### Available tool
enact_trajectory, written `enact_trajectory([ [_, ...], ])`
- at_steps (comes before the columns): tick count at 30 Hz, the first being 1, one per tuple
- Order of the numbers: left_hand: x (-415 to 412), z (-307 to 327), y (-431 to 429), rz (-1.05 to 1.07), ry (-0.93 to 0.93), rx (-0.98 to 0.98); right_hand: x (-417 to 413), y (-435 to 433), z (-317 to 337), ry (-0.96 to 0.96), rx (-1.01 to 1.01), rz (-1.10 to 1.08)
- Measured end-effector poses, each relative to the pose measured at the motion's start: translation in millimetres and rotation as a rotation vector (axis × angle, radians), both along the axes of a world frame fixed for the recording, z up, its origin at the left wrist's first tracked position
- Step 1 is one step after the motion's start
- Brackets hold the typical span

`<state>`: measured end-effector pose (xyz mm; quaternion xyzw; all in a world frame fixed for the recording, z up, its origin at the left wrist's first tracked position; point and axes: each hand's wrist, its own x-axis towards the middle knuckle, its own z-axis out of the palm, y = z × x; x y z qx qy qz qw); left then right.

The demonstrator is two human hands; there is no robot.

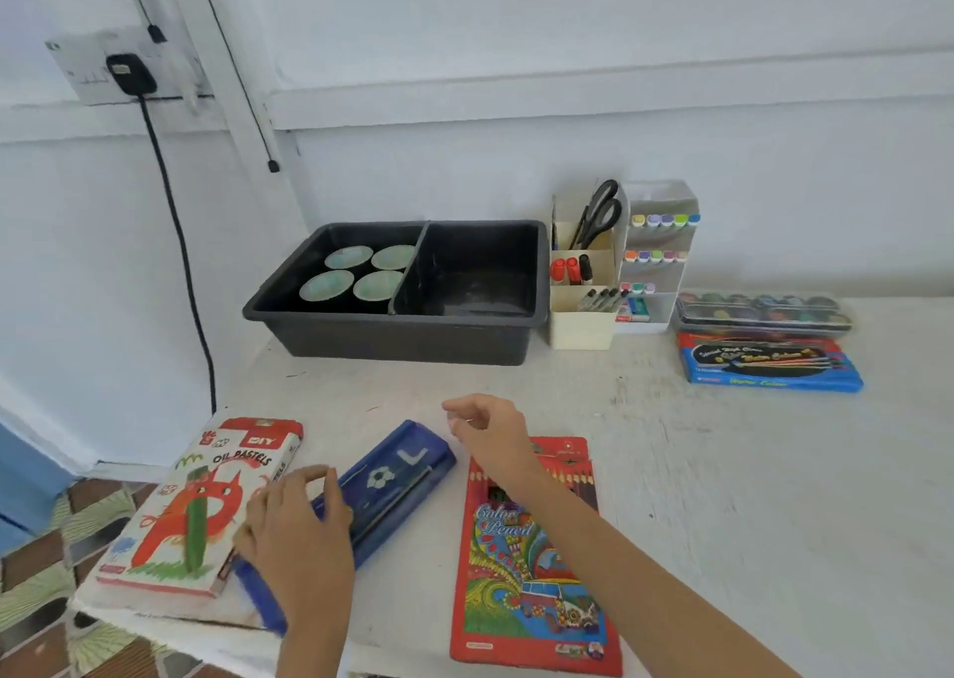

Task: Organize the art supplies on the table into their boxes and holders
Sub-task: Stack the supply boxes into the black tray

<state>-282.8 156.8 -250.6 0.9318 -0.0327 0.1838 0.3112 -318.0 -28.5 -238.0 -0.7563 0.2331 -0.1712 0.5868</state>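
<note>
Left grip (297, 533) pressing flat on case (397, 476), likely closing it; right grip (488, 432) hovering slack, empty; next probably needing firm lid press.

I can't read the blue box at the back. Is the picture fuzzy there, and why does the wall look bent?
Head view: yes, the water colour box is soft, its print smeared; the right hand is blurred; the wide-angle lens bows the wall ledge; light is even, shadows faint.
</note>
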Motion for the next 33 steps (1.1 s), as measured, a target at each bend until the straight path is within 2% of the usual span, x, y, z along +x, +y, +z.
enact_trajectory([
  [3, -5, 13, -45, -0.139, 0.012, -0.050, -22, -27, 12, -0.008, 0.043, -0.111],
  [6, -17, 20, -98, -0.404, -0.083, -0.075, -51, -65, 26, -0.034, 0.112, -0.249],
  [8, -26, 23, -138, -0.563, -0.072, -0.075, -75, -96, 32, -0.034, 0.141, -0.344],
  [12, -46, 25, -223, -0.853, 0.031, -0.075, -126, -159, 30, -0.011, 0.188, -0.568],
  [15, -63, 24, -282, -0.964, 0.130, -0.110, -159, -205, 19, 0.045, 0.137, -0.783],
  [18, -77, 22, -330, -0.996, 0.243, -0.144, -183, -246, 7, 0.160, -0.002, -0.910],
  [21, -82, 8, -367, -0.995, 0.296, -0.075, -193, -274, -5, 0.287, -0.112, -0.969],
  [25, -88, -10, -396, -0.906, 0.520, -0.052, -189, -296, -10, 0.515, -0.183, -1.026],
  [28, -98, -10, -404, -0.813, 0.558, -0.123, -185, -305, -10, 0.615, -0.202, -1.031],
  [30, -104, -5, -403, -0.756, 0.580, -0.256, -184, -308, -13, 0.574, -0.172, -1.049],
  [33, -111, 0, -400, -0.717, 0.597, -0.391, -185, -305, -12, 0.327, -0.051, -1.112],
])
